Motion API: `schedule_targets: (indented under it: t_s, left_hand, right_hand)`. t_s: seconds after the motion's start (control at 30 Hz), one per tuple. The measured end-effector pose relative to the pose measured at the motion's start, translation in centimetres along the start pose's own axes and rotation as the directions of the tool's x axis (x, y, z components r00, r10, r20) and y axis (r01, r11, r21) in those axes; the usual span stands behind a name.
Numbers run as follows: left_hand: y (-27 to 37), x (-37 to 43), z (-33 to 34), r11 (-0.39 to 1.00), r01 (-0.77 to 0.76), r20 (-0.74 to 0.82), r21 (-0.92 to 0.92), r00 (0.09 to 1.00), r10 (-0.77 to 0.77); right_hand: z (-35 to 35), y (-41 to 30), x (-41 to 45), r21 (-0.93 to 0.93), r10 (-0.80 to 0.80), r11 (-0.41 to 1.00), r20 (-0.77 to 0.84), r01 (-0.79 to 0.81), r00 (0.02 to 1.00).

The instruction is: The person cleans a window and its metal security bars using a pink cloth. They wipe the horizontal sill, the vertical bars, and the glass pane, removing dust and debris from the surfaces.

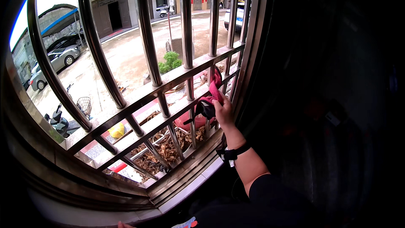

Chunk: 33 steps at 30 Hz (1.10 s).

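Note:
My right hand [224,110] grips a pink and black cloth [215,89] against the steel window bars, near the right side of the frame. The cloth reaches up along an upright bar [213,19] where it meets the cross rails. Its dark part hangs to the left of my fingers. A black band [232,154] is strapped on my right wrist. Of my left hand [125,225], only fingertips show at the bottom edge, above my dark clothing; whether they hold anything is hidden.
The lower cross rail [148,134] spans the window above a metal sill track [186,172]. Outside lie dry leaves [171,147], a red rounded object [183,122] and a yellow bag [116,130]. Beyond are an electric scooter [60,122] and parked cars [57,61]. The room at right is dark.

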<state>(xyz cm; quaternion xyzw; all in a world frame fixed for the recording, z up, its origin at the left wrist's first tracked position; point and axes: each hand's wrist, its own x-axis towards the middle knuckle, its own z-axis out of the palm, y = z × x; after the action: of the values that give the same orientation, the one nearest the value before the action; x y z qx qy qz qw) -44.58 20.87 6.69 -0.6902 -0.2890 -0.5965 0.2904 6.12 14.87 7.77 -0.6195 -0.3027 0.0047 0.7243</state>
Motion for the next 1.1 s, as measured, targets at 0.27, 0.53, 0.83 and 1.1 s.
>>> schedule_targets:
  t_s: [0.27, 0.53, 0.83, 1.1]
  left_hand:
    - [0.3, 0.7, 0.1, 0.999, -0.034, -0.016, -0.029, 0.999, 0.033]
    - [-0.6, 1.1, -0.5, 0.996, -0.085, 0.009, 0.016, 0.996, 0.085]
    - [-0.4, -0.2, -0.3, 0.995, -0.062, 0.026, 0.080, 0.998, 0.060]
    - [-1.0, -0.4, -0.2, 0.995, -0.081, 0.015, 0.065, 0.997, 0.081]
  right_hand:
    - [1.7, -4.8, 3.5, -0.873, -0.048, 0.334, 0.361, 0.355, 0.932]
    - [3.4, -6.6, -0.9, -0.748, -0.007, 0.594, 0.363, 0.296, 0.932]
    - [3.5, -1.7, -3.4, -0.540, -0.527, 0.669, 0.137, 0.510, 0.838]
    - [0.7, -5.7, -8.0, 0.887, 0.158, 0.440, 0.076, -0.139, 0.984]
